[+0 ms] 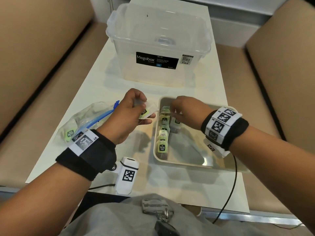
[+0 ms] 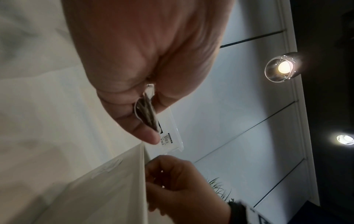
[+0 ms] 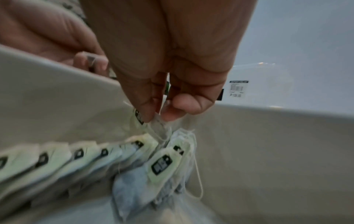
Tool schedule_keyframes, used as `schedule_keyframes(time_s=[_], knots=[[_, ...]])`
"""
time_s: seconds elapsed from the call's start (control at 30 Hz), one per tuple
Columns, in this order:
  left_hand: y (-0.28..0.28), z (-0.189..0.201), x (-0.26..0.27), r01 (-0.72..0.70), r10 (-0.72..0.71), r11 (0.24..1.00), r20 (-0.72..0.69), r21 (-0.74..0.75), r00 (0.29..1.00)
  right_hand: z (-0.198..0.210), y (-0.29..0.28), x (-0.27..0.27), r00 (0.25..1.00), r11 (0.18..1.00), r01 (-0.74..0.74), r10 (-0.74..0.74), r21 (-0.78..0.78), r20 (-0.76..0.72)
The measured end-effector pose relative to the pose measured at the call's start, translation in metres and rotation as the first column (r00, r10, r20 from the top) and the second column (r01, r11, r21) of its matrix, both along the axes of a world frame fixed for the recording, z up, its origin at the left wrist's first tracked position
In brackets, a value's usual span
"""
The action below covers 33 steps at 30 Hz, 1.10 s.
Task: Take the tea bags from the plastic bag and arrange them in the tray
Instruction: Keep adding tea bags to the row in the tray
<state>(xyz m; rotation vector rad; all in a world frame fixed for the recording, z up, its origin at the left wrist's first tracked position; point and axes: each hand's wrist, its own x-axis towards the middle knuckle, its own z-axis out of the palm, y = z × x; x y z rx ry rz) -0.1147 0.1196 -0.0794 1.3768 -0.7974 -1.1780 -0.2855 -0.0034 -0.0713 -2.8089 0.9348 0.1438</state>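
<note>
A beige tray (image 1: pixel 185 163) lies on the white table, with a row of several green-tagged tea bags (image 1: pixel 162 133) along its left wall. My right hand (image 1: pixel 179 109) reaches into the tray's far end and pinches a tea bag (image 3: pixel 160 128) by its top, beside the row of tea bags (image 3: pixel 76 156). My left hand (image 1: pixel 134 108) hovers just left of the tray, gripping a few tea bags (image 1: pixel 147 111), seen as tea bags (image 2: pixel 147 112) between thumb and fingers. The clear plastic zip bag (image 1: pixel 81 121) lies left of that hand with more tea bags inside.
A clear lidded storage box (image 1: pixel 158 43) stands at the table's far end. Beige benches (image 1: pixel 34 82) flank the table. A black cable (image 1: pixel 233 184) hangs over the table's near edge on the right. The tray's right half (image 1: pixel 194 150) is bare.
</note>
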Motion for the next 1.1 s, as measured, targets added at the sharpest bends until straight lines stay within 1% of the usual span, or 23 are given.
schedule_keyframes(time_s=[0.07,0.1,0.13,0.17,0.2,0.23,0.3,0.4,0.47,0.53,0.63,0.67,0.77,0.87,1.0,1.1], knots=[[0.000,-0.001,0.000,0.017,-0.017,1.000,0.050,0.005,0.999,0.009,-0.001,-0.008,0.989,0.993,0.097,-0.103,0.069,0.103],[0.000,-0.001,-0.001,0.018,-0.018,1.000,0.076,0.012,0.997,0.014,-0.001,-0.012,0.971,0.978,0.153,-0.176,0.145,0.161],[-0.001,-0.001,-0.001,0.015,-0.016,1.000,0.099,0.018,0.995,0.019,-0.001,-0.015,0.941,0.946,0.198,-0.257,0.257,0.219],[-0.001,-0.001,-0.003,0.013,-0.015,1.000,0.120,0.020,0.993,0.024,0.000,-0.017,0.902,0.895,0.220,-0.338,0.388,0.267],[-0.002,0.000,-0.005,0.016,-0.018,1.000,0.140,0.018,0.990,0.029,0.003,-0.020,0.864,0.835,0.214,-0.404,0.506,0.301],[-0.002,0.001,-0.007,0.023,-0.025,1.000,0.159,0.015,0.987,0.033,0.005,-0.021,0.834,0.784,0.191,-0.446,0.590,0.323],[-0.004,0.004,-0.013,0.053,-0.051,0.999,0.194,-0.002,0.980,0.038,0.008,-0.022,0.799,0.723,0.133,-0.483,0.678,0.358],[-0.007,0.007,-0.019,0.108,-0.096,0.994,0.266,-0.032,0.959,0.042,0.012,-0.021,0.762,0.674,0.078,-0.516,0.735,0.392],[-0.008,0.007,-0.021,0.109,-0.089,0.993,0.316,-0.046,0.945,0.043,0.014,-0.020,0.753,0.660,0.057,-0.521,0.749,0.402],[-0.008,0.007,-0.021,0.118,-0.092,0.992,0.367,-0.049,0.926,0.045,0.016,-0.019,0.748,0.683,0.058,-0.512,0.728,0.422],[-0.009,0.003,-0.020,0.142,-0.116,0.990,0.443,-0.026,0.889,0.050,0.016,-0.019,0.729,0.748,0.087,-0.498,0.658,0.470],[-0.009,0.002,-0.020,0.140,-0.116,0.990,0.459,-0.019,0.881,0.052,0.015,-0.019,0.736,0.765,0.096,-0.485,0.637,0.472],[-0.009,-0.001,-0.019,0.127,-0.108,0.992,0.485,-0.007,0.868,0.057,0.011,-0.019,0.788,0.798,0.132,-0.444,0.588,0.426],[-0.007,-0.002,-0.018,0.098,-0.083,0.995,0.463,-0.010,0.882,0.058,0.003,-0.024,0.834,0.808,0.207,-0.440,0.552,0.332],[-0.003,-0.003,-0.010,0.055,-0.046,0.998,0.406,-0.011,0.913,0.050,-0.001,-0.029,0.911,0.798,0.324,-0.408,0.508,0.061],[0.000,-0.002,-0.009,0.036,-0.029,0.999,0.353,-0.012,0.935,0.034,0.002,-0.023,0.925,0.779,0.373,-0.355,0.504,-0.134]])
